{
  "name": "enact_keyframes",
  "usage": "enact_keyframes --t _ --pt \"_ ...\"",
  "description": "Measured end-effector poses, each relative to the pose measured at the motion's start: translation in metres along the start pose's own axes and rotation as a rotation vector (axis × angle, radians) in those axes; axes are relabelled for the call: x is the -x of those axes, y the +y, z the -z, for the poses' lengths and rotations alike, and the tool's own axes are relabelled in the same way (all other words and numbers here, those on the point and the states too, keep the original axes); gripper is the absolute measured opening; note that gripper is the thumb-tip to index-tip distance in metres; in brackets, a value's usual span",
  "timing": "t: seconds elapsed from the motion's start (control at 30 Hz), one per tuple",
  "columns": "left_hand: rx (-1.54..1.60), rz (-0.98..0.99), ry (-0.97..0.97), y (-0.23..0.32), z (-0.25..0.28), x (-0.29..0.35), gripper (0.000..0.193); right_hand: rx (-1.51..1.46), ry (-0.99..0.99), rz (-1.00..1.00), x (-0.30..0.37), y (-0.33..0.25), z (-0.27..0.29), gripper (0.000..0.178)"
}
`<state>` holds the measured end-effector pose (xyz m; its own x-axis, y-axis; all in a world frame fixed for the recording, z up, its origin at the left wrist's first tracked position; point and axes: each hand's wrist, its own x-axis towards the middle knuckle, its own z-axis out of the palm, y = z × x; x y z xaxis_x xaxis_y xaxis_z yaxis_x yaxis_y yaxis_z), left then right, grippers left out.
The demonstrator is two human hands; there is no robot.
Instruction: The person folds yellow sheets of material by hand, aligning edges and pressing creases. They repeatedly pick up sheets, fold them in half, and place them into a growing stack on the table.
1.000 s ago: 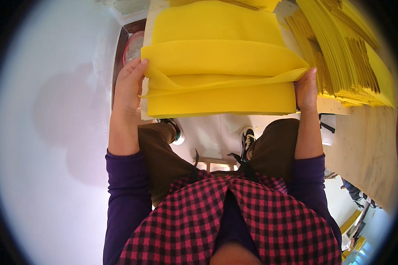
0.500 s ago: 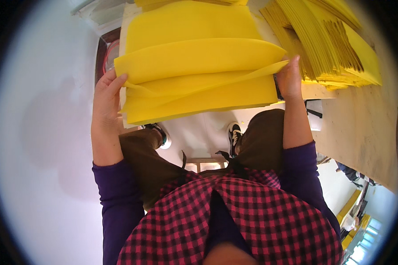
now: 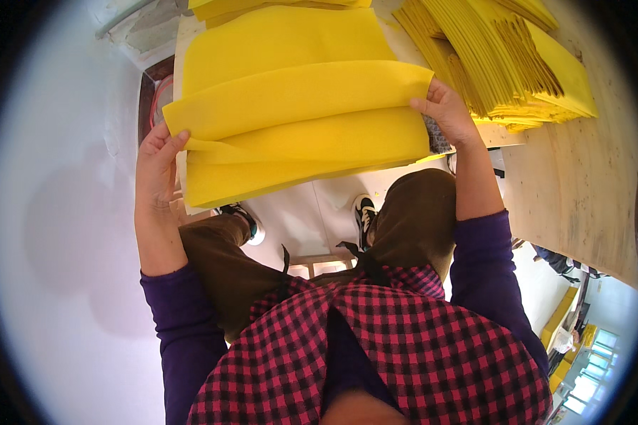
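Observation:
A yellow cloth-like sheet point(image 3: 298, 98) stretches between my two hands, its near edge lifted in a long folded flap. My left hand point(image 3: 157, 161) pinches the flap's left corner between thumb and fingers. At the right corner, my right hand point(image 3: 449, 113) has its thumb in front and its fingers behind the sheet. Beneath the flap lies a stack of the same yellow sheets point(image 3: 312, 150), its near side bulging toward my lap. The fingertips behind the sheet are hidden.
To the right, a thick pile of folded yellow pieces point(image 3: 500, 64) rests on a wooden table point(image 3: 581, 170). More yellow material point(image 3: 283, 6) lies at the far edge. A white wall point(image 3: 57, 212) runs along my left. A grey patterned item point(image 3: 437, 136) shows beside the stack.
My right hand has turned from a raised, palm-up hold to a thumb-over pinch. A second layer lifted at the right has dropped, and the flap now lies smoother.

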<state>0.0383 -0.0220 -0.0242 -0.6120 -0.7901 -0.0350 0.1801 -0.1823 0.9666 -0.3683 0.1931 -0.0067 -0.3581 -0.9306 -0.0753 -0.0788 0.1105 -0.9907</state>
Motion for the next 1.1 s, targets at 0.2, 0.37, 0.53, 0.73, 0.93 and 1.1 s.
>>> enact_keyframes --t 0.2,0.37,0.53,0.73,0.93,1.1 --pt "-0.028 -0.021 -0.01 0.001 0.0 0.001 0.031 0.082 0.099 -0.057 -0.002 -0.003 -0.005 0.031" --pt "-0.103 -0.061 0.029 -0.001 0.005 0.002 0.03 0.032 0.178 0.036 0.003 0.004 -0.014 0.029" --pt "-0.153 -0.111 0.06 0.002 0.007 0.009 0.034 -0.011 0.207 0.087 0.005 0.015 -0.016 0.025" --pt "-0.174 -0.119 0.088 0.002 0.008 0.011 0.041 -0.027 0.233 0.101 0.008 0.019 -0.018 0.023" --pt "-0.16 -0.148 0.087 -0.001 0.016 0.01 0.041 -0.005 0.278 0.091 0.01 0.022 -0.018 0.025" --pt "-0.179 -0.116 0.144 -0.004 0.015 0.008 0.035 0.037 0.278 0.128 0.012 0.025 -0.017 0.025"
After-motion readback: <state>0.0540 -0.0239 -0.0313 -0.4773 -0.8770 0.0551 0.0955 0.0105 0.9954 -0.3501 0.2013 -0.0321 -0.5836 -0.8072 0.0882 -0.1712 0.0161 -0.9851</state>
